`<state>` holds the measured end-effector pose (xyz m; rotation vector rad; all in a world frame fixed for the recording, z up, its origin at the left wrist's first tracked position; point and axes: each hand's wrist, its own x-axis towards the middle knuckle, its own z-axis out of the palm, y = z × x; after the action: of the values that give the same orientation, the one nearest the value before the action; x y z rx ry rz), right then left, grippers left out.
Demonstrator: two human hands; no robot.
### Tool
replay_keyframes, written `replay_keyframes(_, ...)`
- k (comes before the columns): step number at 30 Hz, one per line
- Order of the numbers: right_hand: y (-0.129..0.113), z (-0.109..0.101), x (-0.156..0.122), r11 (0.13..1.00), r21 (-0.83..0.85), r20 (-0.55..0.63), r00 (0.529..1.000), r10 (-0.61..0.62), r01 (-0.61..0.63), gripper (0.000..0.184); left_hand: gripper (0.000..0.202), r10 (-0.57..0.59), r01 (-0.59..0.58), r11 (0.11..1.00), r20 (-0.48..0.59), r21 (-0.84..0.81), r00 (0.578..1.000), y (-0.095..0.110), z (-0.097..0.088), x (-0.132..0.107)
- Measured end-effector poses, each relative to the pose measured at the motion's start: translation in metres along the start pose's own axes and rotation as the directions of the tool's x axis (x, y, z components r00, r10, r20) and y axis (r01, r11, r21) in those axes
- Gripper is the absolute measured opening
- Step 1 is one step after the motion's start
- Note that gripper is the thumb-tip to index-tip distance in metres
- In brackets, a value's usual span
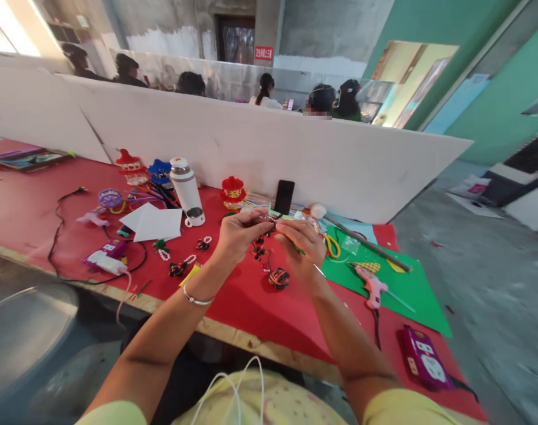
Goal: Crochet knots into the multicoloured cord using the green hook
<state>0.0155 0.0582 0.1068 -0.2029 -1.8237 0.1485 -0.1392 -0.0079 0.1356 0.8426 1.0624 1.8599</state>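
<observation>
Over the red table (233,301), my left hand (239,235) and my right hand (303,243) meet at the fingertips. Both are closed in a pinch around something small. A thin pale green tip and a bit of dark strand show there, but the fingers hide the rest. Below the hands hangs or lies a dark knotted piece (258,250); I cannot tell which. Close under my right hand lies a small ball of dark and orange yarn (278,278). Dark bundles with white bead loops, one of them a beaded bundle (177,269), lie left of my left hand.
A white flask (187,192), white cards (156,222) and a red paper ornament (232,190) stand or lie left. A phone (284,197) leans on the white partition (340,159). Rightward are yellow scissors (333,247), a pink glue gun (371,286) and a purple power strip (425,359).
</observation>
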Motion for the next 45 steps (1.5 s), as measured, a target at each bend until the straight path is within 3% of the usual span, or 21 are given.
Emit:
replay_keyframes(4, -0.015, 0.02, -0.012, 1.0, -0.024, -0.142, 0.99, 0.006, -0.01, 0.037, 0.043, -0.014, 0.014, 1.0, 0.017, -0.021, 1.0, 0.004, -0.009, -0.007)
replay_keyframes(7, -0.022, 0.036, -0.021, 0.993, 0.087, -0.225, 0.97, 0.093, -0.075, 0.032, 0.038, -0.168, 0.173, 0.982, 0.075, -0.07, 0.983, 0.01, -0.019, -0.009)
replay_keyframes(10, -0.021, 0.04, -0.023, 0.943, 0.272, -0.177, 0.953, 0.247, -0.193, 0.017, 0.033, -0.298, 0.31, 0.946, 0.131, -0.092, 0.946, 0.016, -0.033, -0.008)
replay_keyframes(13, -0.014, 0.035, -0.019, 0.881, 0.397, -0.065, 0.949, 0.308, -0.259, 0.016, 0.029, -0.322, 0.334, 0.94, 0.156, -0.062, 0.934, 0.02, -0.044, -0.004)
replay_keyframes(20, 0.002, 0.017, -0.006, 0.893, 0.402, 0.073, 0.979, 0.189, -0.202, 0.019, 0.026, -0.345, 0.342, 0.938, 0.194, 0.052, 0.918, 0.027, -0.053, 0.002)
replay_keyframes(31, 0.007, -0.005, 0.01, 0.922, 0.378, 0.206, 0.979, 0.007, -0.086, 0.027, 0.021, -0.348, 0.324, 0.936, 0.222, 0.136, 0.911, 0.031, -0.06, 0.006)
replay_keyframes(39, 0.001, -0.021, 0.022, 0.881, 0.442, 0.311, 0.95, 0.023, -0.166, 0.02, 0.019, -0.417, 0.35, 0.904, 0.323, 0.246, 0.85, 0.04, -0.06, 0.007)
replay_keyframes(42, 0.003, -0.019, 0.014, 0.797, 0.507, 0.33, 0.928, 0.171, -0.327, 0.013, 0.02, -0.409, 0.323, 0.906, 0.367, 0.272, 0.836, 0.039, -0.059, 0.007)
replay_keyframes(45, 0.004, -0.004, -0.007, 0.537, 0.647, 0.337, 0.835, 0.435, -0.541, 0.02, 0.022, -0.332, 0.25, 0.936, 0.384, 0.247, 0.862, 0.03, -0.053, 0.005)
